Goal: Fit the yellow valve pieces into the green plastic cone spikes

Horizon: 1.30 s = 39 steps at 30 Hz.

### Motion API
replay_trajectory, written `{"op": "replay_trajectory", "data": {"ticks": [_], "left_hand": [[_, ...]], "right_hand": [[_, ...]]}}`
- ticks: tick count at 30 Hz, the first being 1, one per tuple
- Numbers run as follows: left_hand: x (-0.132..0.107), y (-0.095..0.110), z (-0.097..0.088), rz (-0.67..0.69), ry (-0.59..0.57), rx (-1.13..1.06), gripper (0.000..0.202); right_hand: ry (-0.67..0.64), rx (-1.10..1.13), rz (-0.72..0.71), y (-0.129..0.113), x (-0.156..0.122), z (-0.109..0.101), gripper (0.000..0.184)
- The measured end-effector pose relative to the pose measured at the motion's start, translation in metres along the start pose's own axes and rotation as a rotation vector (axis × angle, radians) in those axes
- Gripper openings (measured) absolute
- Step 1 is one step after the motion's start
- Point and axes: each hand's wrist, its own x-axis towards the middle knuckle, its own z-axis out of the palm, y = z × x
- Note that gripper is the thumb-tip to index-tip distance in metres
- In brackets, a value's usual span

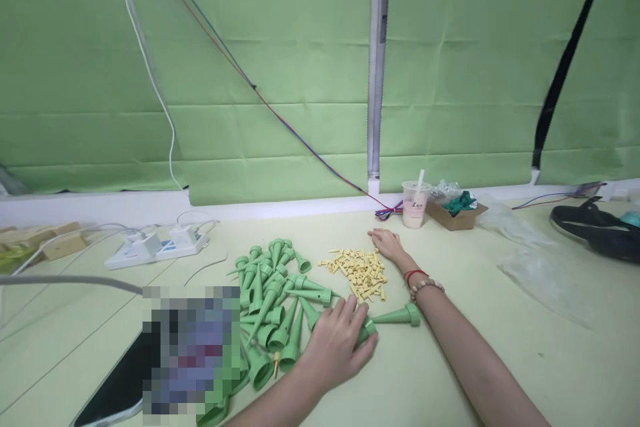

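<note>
My left hand point(340, 337) lies over a green cone-shaped plastic spike point(367, 331), its fingers curled across the middle and the thumb on the near side. Right of it, another green spike point(397, 316) lies on its side with its collar toward my right forearm. A heap of green spikes point(273, 293) spreads to the left, some showing hollow open ends. My right hand point(387, 243) rests at the far side of a pile of small yellow plastic pieces point(357, 271), fingers stretched out to the left. A single yellow piece point(276, 365) lies among the nearer green spikes.
A phone point(120, 373), partly blurred out, is at the front left. Behind it lies a white power strip point(157, 250) with cables. At the back stand a pink drink cup point(414, 203) and a small cardboard box point(457, 217). Clear plastic bags point(540, 280) lie right.
</note>
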Motion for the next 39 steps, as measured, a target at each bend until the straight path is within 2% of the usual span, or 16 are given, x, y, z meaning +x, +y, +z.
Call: {"op": "replay_trajectory", "data": {"ticks": [4,8,14,19,23,28,30,33,36,39], "left_hand": [[-0.002,-0.001,0.002,-0.013,-0.061,-0.016,0.028],[-0.001,0.000,0.001,0.019,-0.075,-0.054,0.029],[-0.002,0.004,-0.005,0.057,0.078,-0.146,0.030],[-0.004,0.001,0.003,0.035,0.276,-0.295,0.032],[-0.004,-0.004,0.003,-0.190,0.425,-0.489,0.034],[-0.002,-0.011,-0.023,-0.463,0.581,-0.871,0.039],[-0.001,-0.013,-0.034,-0.510,0.581,-1.081,0.040],[0.003,-0.018,-0.043,-0.593,0.504,-1.355,0.051],[0.006,-0.023,-0.044,-0.732,0.433,-1.485,0.062],[0.007,-0.021,-0.043,-0.789,0.396,-1.557,0.056]], "right_hand": [[0.000,0.080,-0.004,0.005,0.000,0.000,0.029],[-0.012,0.200,-0.012,0.000,-0.015,-0.002,0.029],[-0.010,0.359,0.021,-0.018,-0.053,-0.011,0.032],[-0.009,0.469,0.023,-0.028,-0.081,-0.019,0.031],[-0.037,0.526,0.022,-0.032,-0.095,-0.023,0.033],[-0.029,0.450,0.010,-0.034,-0.098,-0.026,0.032],[-0.008,0.409,0.011,-0.036,-0.099,-0.027,0.031],[0.013,0.342,0.010,-0.039,-0.101,-0.031,0.027],[0.025,0.251,0.023,-0.042,-0.104,-0.040,0.021],[0.057,0.139,0.060,-0.045,-0.108,-0.051,0.017]]}}
